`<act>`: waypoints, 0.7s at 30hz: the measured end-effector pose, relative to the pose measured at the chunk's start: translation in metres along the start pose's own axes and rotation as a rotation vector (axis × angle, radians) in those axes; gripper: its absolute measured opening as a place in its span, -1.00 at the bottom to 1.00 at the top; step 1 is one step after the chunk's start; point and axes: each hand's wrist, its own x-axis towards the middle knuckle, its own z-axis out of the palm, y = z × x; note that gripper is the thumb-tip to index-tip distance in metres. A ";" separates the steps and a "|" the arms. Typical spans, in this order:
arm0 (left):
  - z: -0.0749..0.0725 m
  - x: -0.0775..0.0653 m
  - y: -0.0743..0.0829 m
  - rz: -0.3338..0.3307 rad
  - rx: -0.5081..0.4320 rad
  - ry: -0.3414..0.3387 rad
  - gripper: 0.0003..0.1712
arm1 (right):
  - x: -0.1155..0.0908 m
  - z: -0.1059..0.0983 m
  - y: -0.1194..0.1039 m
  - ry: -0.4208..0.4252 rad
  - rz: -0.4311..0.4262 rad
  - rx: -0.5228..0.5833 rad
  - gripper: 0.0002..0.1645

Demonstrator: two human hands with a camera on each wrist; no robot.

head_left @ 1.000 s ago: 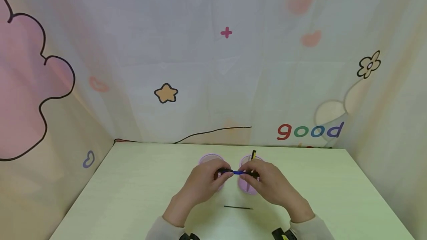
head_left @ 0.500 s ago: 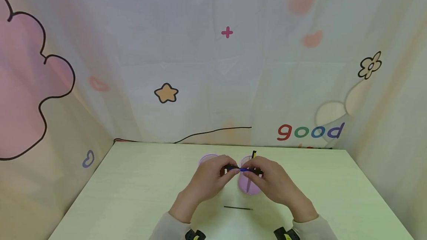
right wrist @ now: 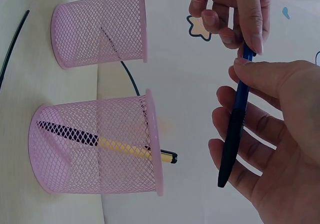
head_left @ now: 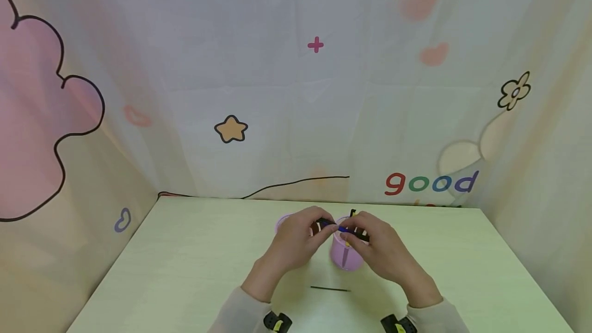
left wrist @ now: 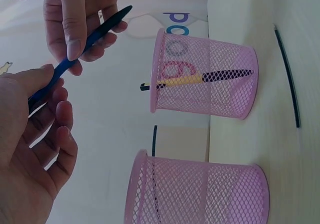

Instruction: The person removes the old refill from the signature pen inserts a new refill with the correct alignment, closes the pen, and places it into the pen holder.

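A blue pen with a black grip is held in the air by both hands. My left hand pinches its blue end between thumb and fingers. My right hand grips it further along, thumb on the blue barrel, with the black grip lying along its fingers. In the head view only a short blue stretch of the pen shows between the fingertips. On the table in front of the hands lies a thin dark stick, like a pen refill.
Beyond the hands stand two pink mesh pen cups. The right cup has a yellow-and-black pen leaning in it. My left hand mostly covers the left cup in the head view. A printed curtain hangs behind the table.
Both hands have risen a little in the head view, the left also shifting right. Less blue shows between them, and the pen now slants down to the right. The thin stick stays put.
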 end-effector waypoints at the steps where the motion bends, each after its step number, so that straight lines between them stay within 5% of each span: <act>1: 0.001 0.001 0.000 -0.005 -0.009 0.007 -0.85 | 0.000 0.000 0.000 0.004 0.001 -0.001 -0.84; 21: 0.012 0.018 0.013 -0.132 -0.235 0.034 -0.71 | 0.003 -0.005 0.004 0.084 -0.029 -0.029 -0.83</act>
